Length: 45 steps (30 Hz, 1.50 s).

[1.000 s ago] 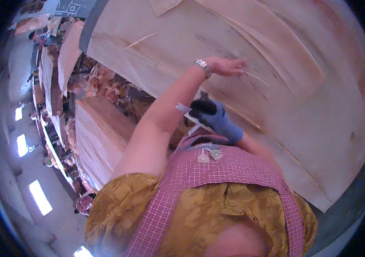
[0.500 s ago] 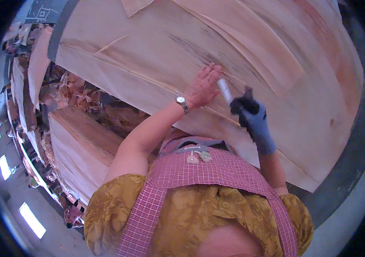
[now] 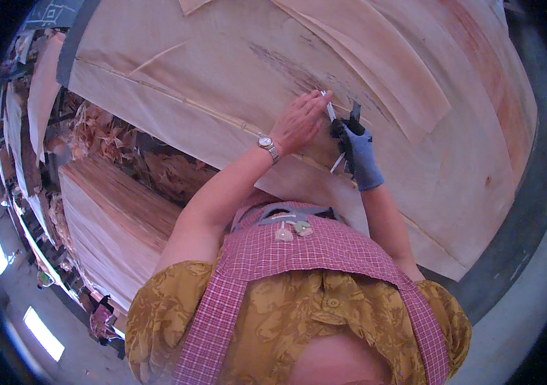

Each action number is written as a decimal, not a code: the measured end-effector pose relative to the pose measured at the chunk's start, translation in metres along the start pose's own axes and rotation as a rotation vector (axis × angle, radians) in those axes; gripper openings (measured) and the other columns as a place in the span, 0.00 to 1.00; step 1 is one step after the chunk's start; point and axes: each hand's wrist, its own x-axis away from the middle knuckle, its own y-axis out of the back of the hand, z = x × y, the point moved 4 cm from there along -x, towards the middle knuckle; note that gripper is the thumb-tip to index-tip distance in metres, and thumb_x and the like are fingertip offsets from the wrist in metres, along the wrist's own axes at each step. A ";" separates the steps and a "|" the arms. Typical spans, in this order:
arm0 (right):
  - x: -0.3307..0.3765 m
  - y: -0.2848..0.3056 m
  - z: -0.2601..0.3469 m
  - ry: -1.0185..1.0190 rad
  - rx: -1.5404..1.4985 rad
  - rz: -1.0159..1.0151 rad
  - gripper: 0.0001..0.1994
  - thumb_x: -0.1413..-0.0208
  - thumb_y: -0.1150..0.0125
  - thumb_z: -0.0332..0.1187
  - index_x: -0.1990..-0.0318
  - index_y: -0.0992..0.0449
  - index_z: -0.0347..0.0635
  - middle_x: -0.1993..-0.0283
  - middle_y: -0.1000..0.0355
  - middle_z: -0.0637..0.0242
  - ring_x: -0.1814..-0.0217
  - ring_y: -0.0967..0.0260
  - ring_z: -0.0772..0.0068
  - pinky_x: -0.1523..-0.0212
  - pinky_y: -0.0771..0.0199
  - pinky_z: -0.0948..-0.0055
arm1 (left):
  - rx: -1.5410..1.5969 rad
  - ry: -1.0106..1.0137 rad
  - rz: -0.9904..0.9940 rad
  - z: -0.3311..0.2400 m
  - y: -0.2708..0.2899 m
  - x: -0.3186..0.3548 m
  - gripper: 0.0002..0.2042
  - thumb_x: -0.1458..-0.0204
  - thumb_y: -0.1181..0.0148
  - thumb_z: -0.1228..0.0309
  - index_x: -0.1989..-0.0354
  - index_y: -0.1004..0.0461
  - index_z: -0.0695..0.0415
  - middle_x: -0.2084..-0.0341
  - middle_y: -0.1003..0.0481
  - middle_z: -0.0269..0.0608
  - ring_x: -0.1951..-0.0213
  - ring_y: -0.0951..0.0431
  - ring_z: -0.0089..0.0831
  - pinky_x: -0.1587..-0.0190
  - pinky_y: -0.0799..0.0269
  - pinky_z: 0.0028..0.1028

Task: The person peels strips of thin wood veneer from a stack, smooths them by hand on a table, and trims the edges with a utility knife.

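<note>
My bare left hand (image 3: 299, 122), with a metal wristwatch (image 3: 265, 145) on its wrist, rests on a broad sheet of pale wood veneer (image 3: 222, 83). Its fingertips close on the upper end of a narrow white strip (image 3: 332, 113), which looks like tape. My right hand (image 3: 358, 151) wears a blue-grey glove with dark fingers, curled round the strip's lower part; a white end shows below the glove. A dark, flat piece juts up from that glove, and whether it is a finger or a tool I cannot tell. Dark streaks mark the veneer beside both hands.
Overlapping veneer sheets (image 3: 376, 64) lie on the far side. A thin raised line (image 3: 177, 97) runs along the near part of the sheet. To the left are a veneer stack (image 3: 113, 212) and torn scraps (image 3: 97, 125). A dark border (image 3: 478, 292) edges the right side.
My right hand has moved left and up, closer to my left hand. The white strip is now seen edge-on, between my left fingertips and the glove. My view has shifted slightly.
</note>
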 end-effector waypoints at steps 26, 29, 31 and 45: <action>0.035 0.048 -0.029 0.203 0.456 -0.110 0.09 0.44 0.40 0.35 0.62 0.24 0.40 0.71 0.25 0.63 0.73 0.29 0.72 0.72 0.29 0.70 | -0.235 -0.152 0.249 -0.008 -0.002 0.006 0.37 0.58 0.36 0.46 0.36 0.42 0.25 0.31 0.54 0.47 0.31 0.58 0.55 0.32 0.57 0.50; 0.038 0.044 -0.015 0.467 1.026 -0.151 0.07 0.44 0.43 0.34 0.63 0.27 0.42 0.72 0.26 0.57 0.73 0.28 0.61 0.70 0.29 0.61 | -0.260 -0.151 0.252 -0.007 -0.004 0.007 0.38 0.59 0.36 0.45 0.36 0.42 0.24 0.31 0.55 0.48 0.31 0.58 0.57 0.32 0.58 0.50; 0.046 0.036 0.006 0.498 1.269 -0.151 0.07 0.44 0.44 0.34 0.65 0.29 0.41 0.72 0.27 0.53 0.70 0.27 0.54 0.69 0.29 0.58 | -0.260 -0.155 0.255 -0.006 -0.004 0.008 0.38 0.60 0.36 0.45 0.36 0.42 0.24 0.31 0.55 0.48 0.31 0.59 0.57 0.32 0.59 0.51; 0.019 0.016 0.063 0.138 0.242 -0.046 0.12 0.39 0.46 0.34 0.51 0.28 0.41 0.69 0.24 0.68 0.81 0.41 0.88 0.80 0.41 0.84 | -0.005 -0.061 0.186 0.009 -0.004 0.005 0.41 0.56 0.36 0.55 0.31 0.48 0.40 0.30 0.56 0.44 0.30 0.56 0.48 0.31 0.60 0.48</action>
